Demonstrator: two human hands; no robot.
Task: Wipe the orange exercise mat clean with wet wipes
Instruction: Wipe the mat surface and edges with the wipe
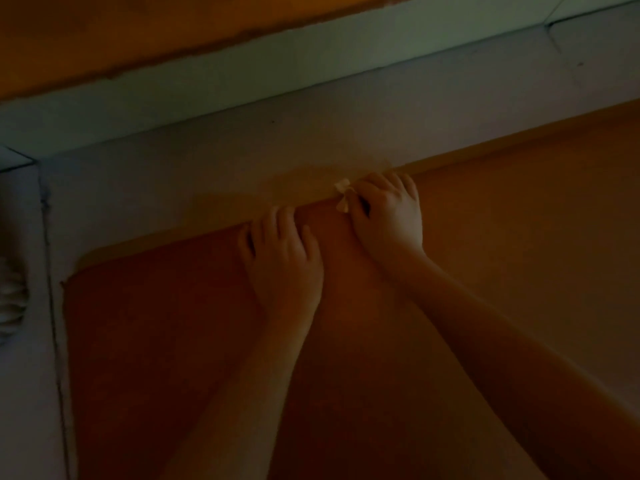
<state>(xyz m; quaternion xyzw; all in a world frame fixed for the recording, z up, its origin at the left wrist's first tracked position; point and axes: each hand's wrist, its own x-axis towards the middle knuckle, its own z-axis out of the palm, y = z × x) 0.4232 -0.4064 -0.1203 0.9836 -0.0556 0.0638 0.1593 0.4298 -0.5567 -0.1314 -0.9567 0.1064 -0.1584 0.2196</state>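
The orange exercise mat (pixel 166 341) lies flat on the floor and fills the lower part of the dim view, its far edge running up to the right. My right hand (pixel 389 216) is curled over that far edge and grips a small crumpled white wet wipe (pixel 343 197), which sticks out at the thumb side. Just to the left, my left hand (pixel 282 261) rests palm down on the mat at the same edge, fingers bent over the rim and holding nothing.
Pale floor tiles (pixel 207 161) border the mat at the back and left. A light skirting board (pixel 242 67) and an orange wall (pixel 104 36) stand behind. Something pale and ribbed (pixel 10 299) sits at the left edge.
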